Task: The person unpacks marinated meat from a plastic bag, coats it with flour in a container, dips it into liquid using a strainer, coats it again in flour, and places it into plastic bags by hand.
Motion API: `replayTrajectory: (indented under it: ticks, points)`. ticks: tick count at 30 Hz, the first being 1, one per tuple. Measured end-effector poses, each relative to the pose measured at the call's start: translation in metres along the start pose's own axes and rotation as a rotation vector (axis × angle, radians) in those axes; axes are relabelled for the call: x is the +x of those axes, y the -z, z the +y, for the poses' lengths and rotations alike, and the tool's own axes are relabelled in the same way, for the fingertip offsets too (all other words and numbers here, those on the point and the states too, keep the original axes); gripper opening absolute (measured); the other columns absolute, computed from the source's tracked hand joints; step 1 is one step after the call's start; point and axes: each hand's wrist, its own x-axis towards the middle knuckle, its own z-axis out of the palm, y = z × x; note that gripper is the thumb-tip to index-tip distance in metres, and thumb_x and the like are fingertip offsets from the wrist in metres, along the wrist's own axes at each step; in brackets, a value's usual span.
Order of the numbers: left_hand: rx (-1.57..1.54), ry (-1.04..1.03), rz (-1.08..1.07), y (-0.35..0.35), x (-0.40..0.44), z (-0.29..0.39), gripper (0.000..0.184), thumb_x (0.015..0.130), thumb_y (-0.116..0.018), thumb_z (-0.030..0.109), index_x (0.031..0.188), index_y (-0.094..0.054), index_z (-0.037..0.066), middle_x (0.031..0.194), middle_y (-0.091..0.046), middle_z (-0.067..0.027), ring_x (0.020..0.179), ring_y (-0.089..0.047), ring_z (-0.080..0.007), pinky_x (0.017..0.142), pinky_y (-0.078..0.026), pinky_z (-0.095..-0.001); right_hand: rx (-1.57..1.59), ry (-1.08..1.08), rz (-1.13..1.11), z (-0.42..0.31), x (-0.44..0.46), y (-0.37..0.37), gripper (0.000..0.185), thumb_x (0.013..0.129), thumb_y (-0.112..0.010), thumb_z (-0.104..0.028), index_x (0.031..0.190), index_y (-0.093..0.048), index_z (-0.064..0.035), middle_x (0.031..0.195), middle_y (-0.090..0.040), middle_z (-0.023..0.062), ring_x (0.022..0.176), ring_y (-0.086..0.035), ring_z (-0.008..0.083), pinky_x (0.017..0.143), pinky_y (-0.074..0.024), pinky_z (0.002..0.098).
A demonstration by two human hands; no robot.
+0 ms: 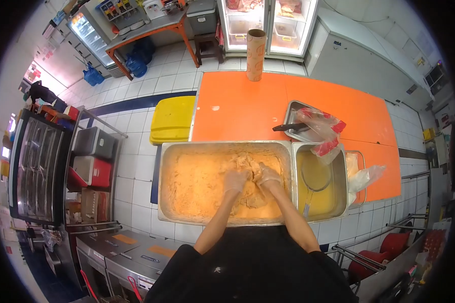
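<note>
Inside the metal pan (226, 144), left hand (235, 180) and right hand (268, 175) touch coated pieces (244, 162), their grip unclear.

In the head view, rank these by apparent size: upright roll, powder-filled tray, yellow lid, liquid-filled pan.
Largest to smallest:
1. Powder-filled tray
2. Liquid-filled pan
3. Yellow lid
4. Upright roll, tall but narrow

Patterned roll (256, 58) upright on orange table (237, 108). Yellow bin (173, 120) beside its left side. Beyond: lit fridge (266, 30), chest freezer (359, 60) to the right. Blue jugs (135, 66) under workbench (151, 30). Grey cooler (92, 142) and red cooler (93, 171) on left rack (106, 122).
</note>
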Motion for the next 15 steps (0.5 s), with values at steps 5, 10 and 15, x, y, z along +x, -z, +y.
replayTrajectory:
  ticks: [5, 10, 15]
  points:
    - [-0.421, 0.003, -0.004, 0.051, -0.029, -0.027, 0.052, 0.081, -0.065, 0.050, 0.079, -0.069, -0.002, 0.067, -0.066, -0.0126, 0.061, -0.061, -0.0226, 0.059, -0.047, -0.0386, 0.011, 0.016, 0.019, 0.005, -0.029, 0.033, 0.034, 0.082, -0.062, -0.025, 0.111, -0.066, -0.0065, 0.103, -0.067, 0.0240, 0.092, -0.065, 0.0379, 0.082, -0.0510, 0.0443]
    - [-0.240, -0.010, -0.304, 0.114, -0.073, -0.058, 0.049, 0.080, -0.072, 0.047, 0.066, -0.063, 0.001, 0.059, -0.059, -0.0072, 0.052, -0.051, -0.0169, 0.051, -0.042, -0.0343, 0.023, 0.275, -0.427, 0.040, -0.050, -0.001, 0.032, 0.083, -0.060, -0.025, 0.106, -0.069, -0.0050, 0.107, -0.067, 0.0228, 0.103, -0.063, 0.0367, 0.085, -0.0511, 0.0441]
    - [0.132, -0.008, -0.592, 0.091, -0.097, -0.058, 0.052, 0.075, -0.075, 0.051, 0.064, -0.064, 0.001, 0.058, -0.058, -0.0069, 0.052, -0.051, -0.0163, 0.050, -0.041, -0.0342, -0.093, 0.341, -0.150, 0.006, -0.074, -0.059, 0.033, 0.078, -0.061, -0.030, 0.084, -0.069, 0.0017, 0.089, -0.068, 0.0245, 0.083, -0.066, 0.0359, 0.074, -0.0516, 0.0421]
